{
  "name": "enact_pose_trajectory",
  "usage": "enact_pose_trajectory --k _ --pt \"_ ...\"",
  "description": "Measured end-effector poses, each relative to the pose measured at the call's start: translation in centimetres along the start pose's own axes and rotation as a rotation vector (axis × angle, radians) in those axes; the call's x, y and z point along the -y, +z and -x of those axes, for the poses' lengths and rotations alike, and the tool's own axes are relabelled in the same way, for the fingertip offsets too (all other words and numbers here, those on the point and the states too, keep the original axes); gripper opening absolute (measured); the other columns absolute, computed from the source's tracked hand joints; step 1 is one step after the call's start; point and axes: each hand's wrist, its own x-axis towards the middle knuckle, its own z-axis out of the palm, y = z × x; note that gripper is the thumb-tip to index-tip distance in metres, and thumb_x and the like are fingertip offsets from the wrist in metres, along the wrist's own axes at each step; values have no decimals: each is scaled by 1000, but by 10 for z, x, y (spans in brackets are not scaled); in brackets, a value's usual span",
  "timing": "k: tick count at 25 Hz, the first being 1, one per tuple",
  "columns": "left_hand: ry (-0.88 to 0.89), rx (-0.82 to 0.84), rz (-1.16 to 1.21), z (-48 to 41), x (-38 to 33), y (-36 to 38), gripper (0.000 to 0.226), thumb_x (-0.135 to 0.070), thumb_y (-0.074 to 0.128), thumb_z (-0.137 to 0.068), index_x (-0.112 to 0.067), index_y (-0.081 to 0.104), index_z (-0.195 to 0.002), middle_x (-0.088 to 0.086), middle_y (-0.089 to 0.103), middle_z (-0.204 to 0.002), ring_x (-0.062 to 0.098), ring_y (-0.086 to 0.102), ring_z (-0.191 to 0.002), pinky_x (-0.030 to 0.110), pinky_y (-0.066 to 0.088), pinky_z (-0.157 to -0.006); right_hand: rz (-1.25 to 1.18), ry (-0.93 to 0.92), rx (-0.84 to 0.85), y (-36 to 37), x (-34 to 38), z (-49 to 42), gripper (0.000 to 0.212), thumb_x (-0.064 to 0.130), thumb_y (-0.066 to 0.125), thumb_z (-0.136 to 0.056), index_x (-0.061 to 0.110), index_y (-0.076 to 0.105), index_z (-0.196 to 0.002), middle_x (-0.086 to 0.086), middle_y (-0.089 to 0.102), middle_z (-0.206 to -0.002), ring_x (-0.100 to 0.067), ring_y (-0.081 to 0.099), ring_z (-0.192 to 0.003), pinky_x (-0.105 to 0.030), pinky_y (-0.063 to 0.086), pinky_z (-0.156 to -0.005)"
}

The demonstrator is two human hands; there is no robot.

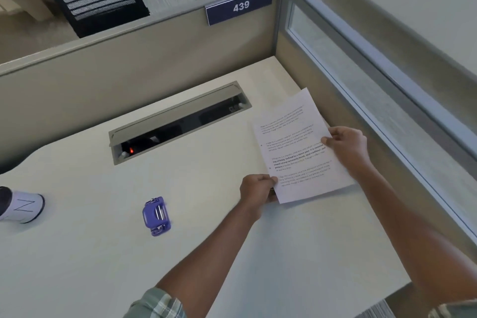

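A broad off-white laminate desk (pixel 232 253) is seen filling most of the view, enclosed by tan fabric cubicle partitions (pixel 103 75), one of which carries a dark blue sign with the number 439 (pixel 239 5). A long grey cable-access hatch (pixel 180 122) is set into the desk near its far edge, its lid tilted open and a small red light visible inside. A printed white sheet of paper (pixel 299 147) is held over the desk's far right corner, beside the right partition. Its lower left corner is pinched by the left hand (pixel 258 188), whose fingers are curled around the edge. Its right edge is gripped by the right hand (pixel 347 146), thumb on top. A white cylindrical cup marked with an N (pixel 24 208) is lying at the left edge. A small purple stapler (pixel 156 215) is resting on the desk, well apart from the paper.
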Motion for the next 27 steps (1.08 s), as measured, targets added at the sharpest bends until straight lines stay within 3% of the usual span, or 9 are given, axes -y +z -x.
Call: enact_pose_trajectory --k 2,4,6,12,17,20,24,27 --pt "-24 3 18 -7 -3 10 8 -5 74 -102 1 80 -101 16 86 -108 27 85 -82 35 70 -69 71 -15 -43 2 2 -10 20 14 83 -95 33 81 -103 13 83 -84 -13 82 -86 -27 67 -74" --pt "-45 -2 45 -15 -5 17 10 -4 73 -102 4 79 -105 19 85 -110 26 83 -79 35 70 -68 182 -54 -87 7 0 -16 34 17 80 -97 22 76 -131 3 82 -114 -22 77 -109 -31 60 -91" --pt "-66 -11 80 -21 -5 24 15 -4 73 -102 8 78 -111 20 85 -112 28 83 -82 35 70 -68 297 -102 -93 15 -5 -15 48 21 79 -98 21 67 -145 -6 74 -139 -29 69 -126 -41 55 -104" --pt "-79 -22 119 -35 -2 40 12 -5 73 -102 3 80 -107 19 86 -107 24 83 -74 37 71 -69 492 -197 36 43 -30 6 52 25 77 -98 13 65 -147 -7 67 -153 -31 63 -138 -44 52 -111" --pt "-92 -21 156 -38 3 46 8 -5 73 -102 -3 80 -99 18 86 -105 24 83 -75 39 71 -73 588 -213 103 50 -44 8 56 21 78 -98 6 62 -151 -13 56 -164 -31 45 -157 -47 39 -126" --pt "-100 -7 164 -37 4 48 10 -6 74 -101 -5 79 -93 13 87 -93 22 83 -72 38 71 -73 592 -231 106 48 -46 4 57 18 80 -96 4 63 -149 -13 57 -163 -31 45 -157 -47 38 -127" --pt "-100 0 166 -36 2 53 7 -7 75 -101 -2 78 -97 15 86 -97 25 83 -75 44 71 -82 597 -247 117 44 -44 2 57 17 81 -96 2 63 -149 -14 57 -163 -32 44 -157 -47 37 -128" --pt "-98 -6 184 -33 2 52 11 -6 75 -102 3 79 -105 15 86 -96 24 83 -73 39 71 -75 591 -244 113 44 -43 2 57 17 80 -97 2 63 -149 -14 55 -164 -32 42 -159 -47 36 -130"
